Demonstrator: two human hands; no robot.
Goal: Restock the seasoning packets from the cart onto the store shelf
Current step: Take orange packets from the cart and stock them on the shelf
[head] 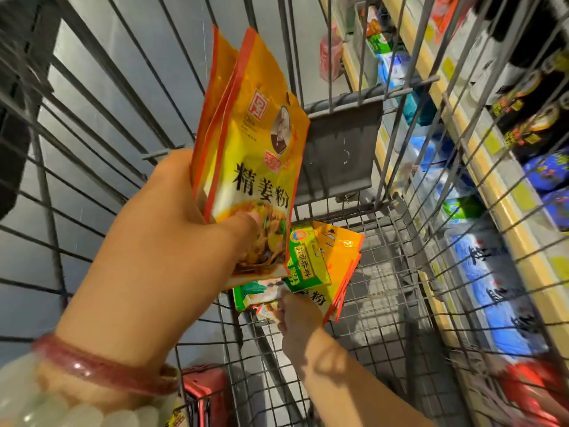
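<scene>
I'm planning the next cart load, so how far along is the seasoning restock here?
Nothing shows as shelved yet: the shelf at right shows mostly other goods. In hand: the left hand grips a few yellow packets upright above the cart, while the right hand reaches the packets in the cart. Left: collecting that small pile, then shelving everything.

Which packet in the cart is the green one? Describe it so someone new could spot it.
Start at the grey wire shopping cart and look down at its mesh floor, where a small heap of yellow seasoning packets with orange edges lies. The green-and-yellow packet sits on top of that heap, just above the right hand. Its green border and green label panel set it apart.
</scene>
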